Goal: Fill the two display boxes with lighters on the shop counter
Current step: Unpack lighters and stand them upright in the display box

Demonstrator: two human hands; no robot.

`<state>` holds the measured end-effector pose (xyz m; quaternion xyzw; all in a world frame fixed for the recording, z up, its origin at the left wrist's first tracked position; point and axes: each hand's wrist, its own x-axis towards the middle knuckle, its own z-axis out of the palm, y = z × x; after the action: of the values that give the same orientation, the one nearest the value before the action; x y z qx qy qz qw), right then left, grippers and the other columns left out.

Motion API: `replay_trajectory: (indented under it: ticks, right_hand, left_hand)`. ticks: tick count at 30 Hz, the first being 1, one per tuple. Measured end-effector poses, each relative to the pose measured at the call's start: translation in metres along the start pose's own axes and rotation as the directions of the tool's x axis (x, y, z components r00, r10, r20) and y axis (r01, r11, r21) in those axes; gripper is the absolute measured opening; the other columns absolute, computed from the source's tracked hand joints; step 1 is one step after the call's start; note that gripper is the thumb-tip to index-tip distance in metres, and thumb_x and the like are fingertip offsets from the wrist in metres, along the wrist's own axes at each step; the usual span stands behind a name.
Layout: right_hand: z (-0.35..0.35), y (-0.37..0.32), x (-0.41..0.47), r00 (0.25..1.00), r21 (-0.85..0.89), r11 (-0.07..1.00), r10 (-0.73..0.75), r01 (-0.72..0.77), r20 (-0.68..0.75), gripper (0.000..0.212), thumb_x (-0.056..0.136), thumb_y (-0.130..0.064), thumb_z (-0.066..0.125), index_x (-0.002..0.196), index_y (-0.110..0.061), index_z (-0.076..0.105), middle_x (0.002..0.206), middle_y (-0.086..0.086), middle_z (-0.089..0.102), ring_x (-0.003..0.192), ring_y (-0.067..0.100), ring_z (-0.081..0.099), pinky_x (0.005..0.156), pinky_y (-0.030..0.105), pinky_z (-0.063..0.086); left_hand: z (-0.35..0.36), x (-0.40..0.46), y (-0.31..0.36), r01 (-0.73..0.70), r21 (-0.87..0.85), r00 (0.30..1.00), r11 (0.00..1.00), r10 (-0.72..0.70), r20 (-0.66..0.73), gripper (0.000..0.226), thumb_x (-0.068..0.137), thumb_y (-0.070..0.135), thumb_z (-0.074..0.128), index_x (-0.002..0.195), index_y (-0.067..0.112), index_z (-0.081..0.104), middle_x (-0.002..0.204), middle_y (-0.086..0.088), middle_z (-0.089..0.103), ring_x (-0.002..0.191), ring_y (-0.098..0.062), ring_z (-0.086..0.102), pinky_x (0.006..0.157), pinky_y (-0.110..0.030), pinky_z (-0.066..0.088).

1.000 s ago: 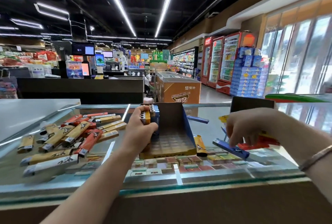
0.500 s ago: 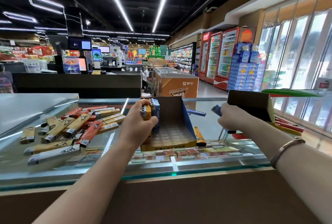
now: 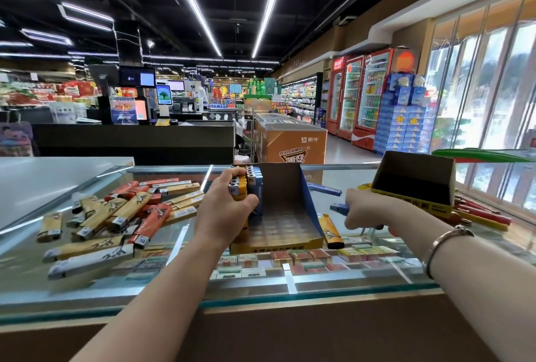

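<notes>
**Two boxes barely started, both hands loaded**

Right now my left hand [image 3: 224, 211] sits at centre frame, its fingers [image 3: 236, 173] curled round a stack of yellow lighters [image 3: 238, 187] standing at the left end of the near display box [image 3: 285, 216]. Beside them a row of blue lighters [image 3: 255, 187] already stands upright; the remaining floor of that box is bare.

My right hand [image 3: 361, 212], right of centre, pinches a blue lighter [image 3: 338, 208] between curled fingers. Just behind it, toward the upper right, stands the second display box [image 3: 414, 184], apparently empty, though its floor is hidden.

At the left of the frame a heap of loose lighters [image 3: 116, 216] lies on the glass table [image 3: 290, 283]; one more yellow lighter [image 3: 330, 231] leans against the near box's right wall.

My worry is the standing rows. If I let go of the yellow stack too soon, I expect it to topple across the bare floor and take the blue row along. The glass looks slick too, so a nudged box could slide.
</notes>
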<state>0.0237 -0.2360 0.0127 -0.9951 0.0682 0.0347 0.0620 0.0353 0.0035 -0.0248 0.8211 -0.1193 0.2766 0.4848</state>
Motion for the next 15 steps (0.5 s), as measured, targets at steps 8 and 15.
replay_trajectory:
  ticks: [8,15]
  right_hand:
    - [-0.012,-0.01,-0.004,0.999,0.496,0.867,0.043,-0.048,0.022,0.012,0.084,-0.006,0.061,0.086,-0.003,0.05,0.073,0.015,0.053,0.055,0.022,0.053,0.046,0.027,0.049]
    - [-0.01,-0.036,-0.003,0.993,0.18,0.983,-0.053,0.034,0.105,0.026,0.074,-0.027,0.076,0.082,-0.01,0.058,0.074,0.005,0.059,0.072,0.021,0.058,0.064,0.028,0.047]
  left_hand:
    - [-0.002,0.0,0.001,0.038,0.031,0.999,0.999,-0.038,-0.017,0.046,0.082,0.024,0.062,0.125,0.031,0.045,0.104,-0.002,0.054,0.083,-0.016,0.051,0.06,-0.026,0.041]
    - [-0.004,-0.001,0.004,0.063,0.004,0.998,0.998,-0.063,0.0,0.046,0.083,0.024,0.061,0.124,0.033,0.043,0.106,-0.003,0.054,0.086,-0.02,0.054,0.069,-0.035,0.05]
